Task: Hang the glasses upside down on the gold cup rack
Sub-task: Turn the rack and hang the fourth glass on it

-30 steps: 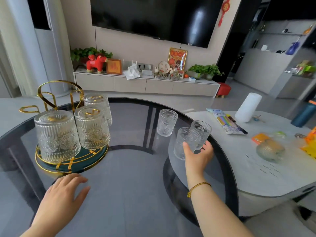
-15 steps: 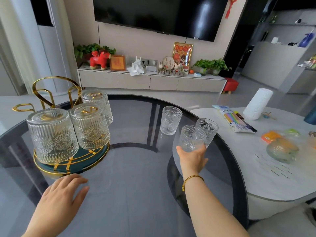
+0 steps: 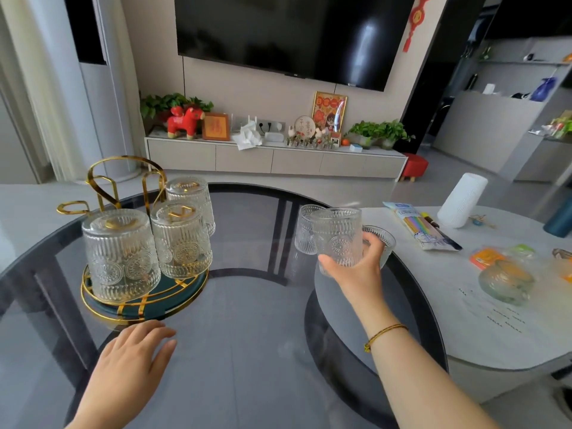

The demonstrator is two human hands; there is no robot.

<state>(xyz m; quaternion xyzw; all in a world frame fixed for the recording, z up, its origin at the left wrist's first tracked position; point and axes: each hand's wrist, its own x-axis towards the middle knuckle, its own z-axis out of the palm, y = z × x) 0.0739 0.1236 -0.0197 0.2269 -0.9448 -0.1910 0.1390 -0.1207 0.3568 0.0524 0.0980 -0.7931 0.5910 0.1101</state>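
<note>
The gold cup rack (image 3: 123, 178) stands on a green round base at the left of the dark glass table (image 3: 247, 335). Three embossed glasses hang upside down on it: a front one (image 3: 120, 252), a middle one (image 3: 181, 239) and a back one (image 3: 192, 196). One empty gold loop (image 3: 72, 207) sticks out to the left. My right hand (image 3: 359, 267) holds an upright embossed glass (image 3: 337, 236) lifted above the table. Behind it stand two more upright glasses, one (image 3: 301, 227) to the left and one (image 3: 382, 239) to the right, partly hidden. My left hand (image 3: 133, 360) rests flat and open in front of the rack.
A lower white table (image 3: 464, 320) overlaps at the right, carrying a white cylinder (image 3: 462, 199), a packet of coloured straws (image 3: 421, 227), an orange packet (image 3: 486, 258) and a round glass jar (image 3: 506, 281). A TV cabinet with ornaments lines the far wall.
My right hand has closed on the nearest upright glass and lifted it off the table, up and slightly left. My left hand has stayed put before the rack.
</note>
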